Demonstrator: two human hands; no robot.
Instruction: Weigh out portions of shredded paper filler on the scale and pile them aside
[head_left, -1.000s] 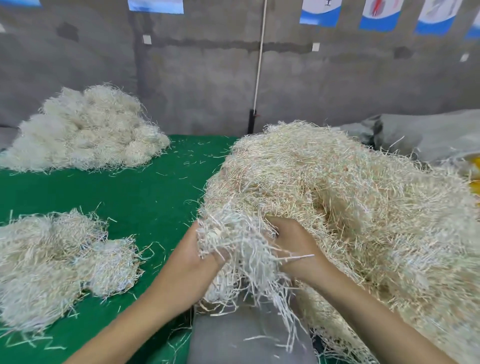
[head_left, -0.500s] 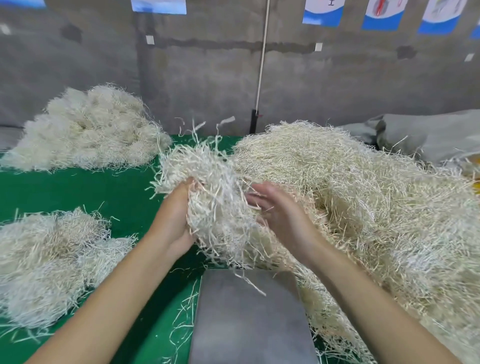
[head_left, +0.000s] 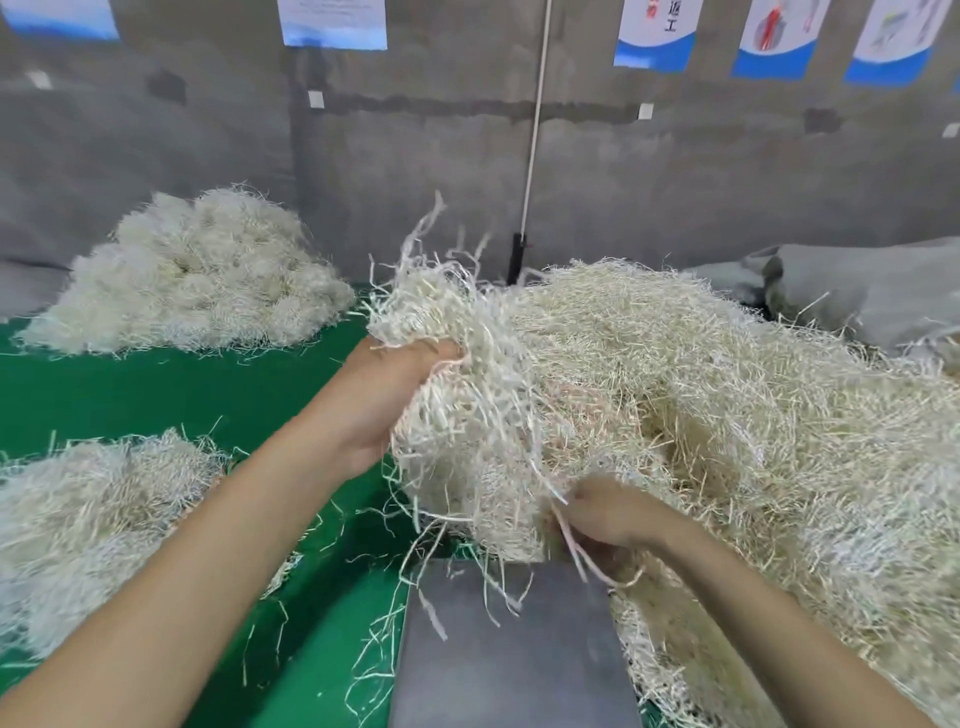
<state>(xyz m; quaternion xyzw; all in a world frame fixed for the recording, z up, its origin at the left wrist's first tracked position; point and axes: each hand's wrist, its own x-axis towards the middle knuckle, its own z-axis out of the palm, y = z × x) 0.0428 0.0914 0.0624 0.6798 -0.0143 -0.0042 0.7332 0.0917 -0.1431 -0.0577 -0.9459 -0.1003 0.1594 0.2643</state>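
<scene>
A clump of shredded paper filler (head_left: 467, 426) hangs above the far edge of the grey scale platform (head_left: 509, 654), with loose strands dangling over it. The left grip (head_left: 384, 400) is clamped on the clump's left side, and the right grip (head_left: 613, 514) pinches strands at its lower edge. The big heap (head_left: 753, 405) crowds the platform's right side. On the green surface (head_left: 182, 400) to the left lie a far pile (head_left: 197, 280) and a near pile (head_left: 78, 514).

So all you really get of the person is two arms coming in from the bottom edge. The left hand (head_left: 384, 395) and right hand (head_left: 613, 514) are both bare. Same for the left forearm (head_left: 208, 571) and right forearm (head_left: 779, 639): bare skin right down to the frame edge (the left one fills more of the picture). Most of the fingers are hidden.
</scene>
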